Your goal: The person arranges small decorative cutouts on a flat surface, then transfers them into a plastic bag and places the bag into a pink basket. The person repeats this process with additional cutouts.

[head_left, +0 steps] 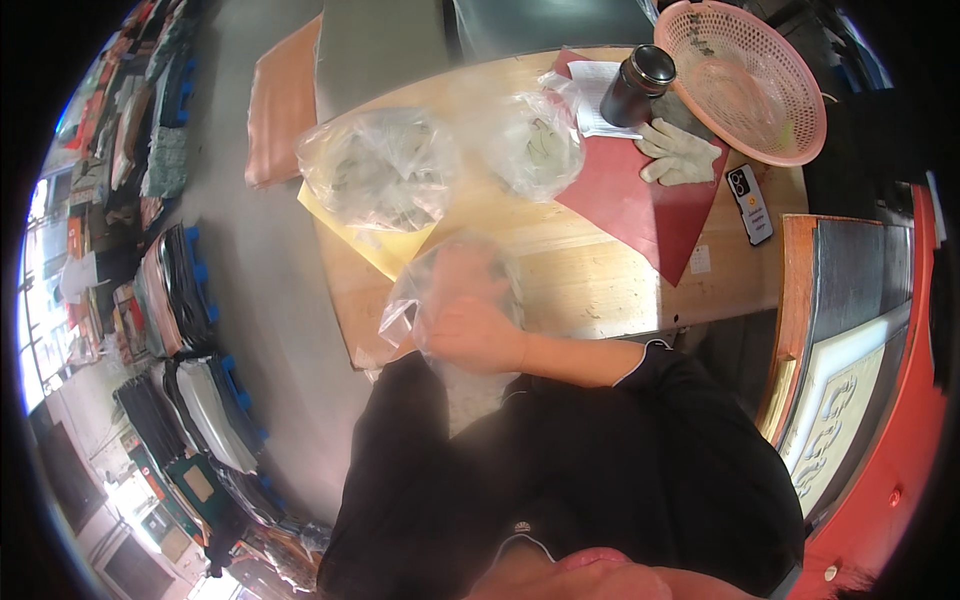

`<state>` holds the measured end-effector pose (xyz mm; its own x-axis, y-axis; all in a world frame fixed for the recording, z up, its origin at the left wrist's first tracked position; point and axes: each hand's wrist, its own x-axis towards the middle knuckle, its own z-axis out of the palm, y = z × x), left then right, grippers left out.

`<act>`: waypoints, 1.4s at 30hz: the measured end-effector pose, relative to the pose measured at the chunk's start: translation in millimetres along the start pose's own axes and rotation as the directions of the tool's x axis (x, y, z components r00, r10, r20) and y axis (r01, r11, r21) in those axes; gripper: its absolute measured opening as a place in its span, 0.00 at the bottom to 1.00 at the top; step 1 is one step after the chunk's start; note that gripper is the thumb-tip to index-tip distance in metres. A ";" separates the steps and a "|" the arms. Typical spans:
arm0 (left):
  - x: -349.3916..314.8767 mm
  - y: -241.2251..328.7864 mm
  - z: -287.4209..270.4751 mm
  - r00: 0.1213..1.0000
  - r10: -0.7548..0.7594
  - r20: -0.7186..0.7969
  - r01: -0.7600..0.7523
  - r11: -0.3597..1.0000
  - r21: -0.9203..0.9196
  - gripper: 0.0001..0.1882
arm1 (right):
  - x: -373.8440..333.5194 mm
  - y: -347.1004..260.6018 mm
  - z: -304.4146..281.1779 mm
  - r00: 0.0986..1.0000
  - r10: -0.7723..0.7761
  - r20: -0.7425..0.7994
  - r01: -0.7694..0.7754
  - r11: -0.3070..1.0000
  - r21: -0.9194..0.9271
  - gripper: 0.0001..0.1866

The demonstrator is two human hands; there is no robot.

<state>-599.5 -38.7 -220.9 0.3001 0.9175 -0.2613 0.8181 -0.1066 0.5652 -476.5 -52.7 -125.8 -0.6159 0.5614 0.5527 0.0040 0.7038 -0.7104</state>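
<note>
At the near edge of the table I have a clear plastic bag (398, 318) in front of my body. My right hand (470, 335) is closed on it with curled fingers, its bare forearm coming in from the right. Just beyond is a hazy skin-coloured shape, apparently my left hand (462, 272); its fingers are too blurred to make out. Farther off, a larger clear plastic bag (385, 170) lies partly over a yellow sheet (365, 247). To its right sits a smaller clear plastic bag (540, 148) with thin dark strands inside.
On the wooden table (570, 270) lie a red sheet (640, 220), a white paper (592, 95), a black flask (638, 88), a pale glove (682, 155) and a phone (750, 205). A pink plastic basket (800, 100) rests at the far right corner. Stacked dark sheets stand at left.
</note>
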 end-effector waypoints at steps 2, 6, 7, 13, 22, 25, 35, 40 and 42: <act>5.2 5.6 -5.7 0.998 -0.001 0.055 -0.018 0.937 0.349 0.21 | -5.1 2.7 -0.4 1.000 0.029 0.008 -0.029 0.999 -0.013 0.04; 10.7 12.0 -10.6 0.996 0.081 -0.027 -0.066 0.931 0.359 0.10 | -11.6 2.0 2.5 1.000 0.000 0.006 0.000 1.000 -0.011 0.04; 12.1 12.3 -9.5 0.990 0.120 -0.080 -0.083 0.927 0.365 0.08 | -11.5 1.8 3.6 1.000 0.019 -0.005 -0.019 1.000 -0.006 0.04; 24.2 8.7 -0.1 0.996 -0.067 0.060 0.024 0.842 0.539 0.08 | -13.3 3.7 2.8 0.996 0.090 -0.013 -0.089 0.994 0.059 0.06; 1.4 -20.2 -9.4 0.854 -0.331 -0.402 0.515 0.648 0.561 0.07 | -26.4 3.8 5.8 0.992 -0.009 0.125 -0.022 0.969 0.245 0.10; -2.0 -49.9 2.1 0.827 -0.439 -0.350 0.550 0.761 0.344 0.16 | -34.9 34.9 2.8 0.975 0.140 0.170 -0.193 0.913 0.359 0.14; -48.3 -42.3 1.6 0.927 -0.347 -0.142 0.374 0.883 0.285 0.40 | -49.9 127.2 36.2 0.498 0.851 0.170 -0.866 0.498 0.041 0.28; -65.6 1.6 -19.9 0.771 -0.575 0.274 0.556 0.817 0.150 0.29 | -39.8 149.1 39.7 0.538 0.804 0.254 -0.807 0.578 -0.122 0.17; -75.5 15.9 -23.0 0.905 -0.397 -0.155 0.422 0.884 0.201 0.26 | -46.1 154.9 34.4 0.606 0.739 0.294 -0.737 0.661 -0.142 0.15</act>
<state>-620.4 -100.8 -174.2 -0.1294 0.9317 -0.3393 0.9483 0.2163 0.2324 -474.6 15.5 -276.3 -0.6017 0.7324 -0.3186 0.5689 0.1131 -0.8146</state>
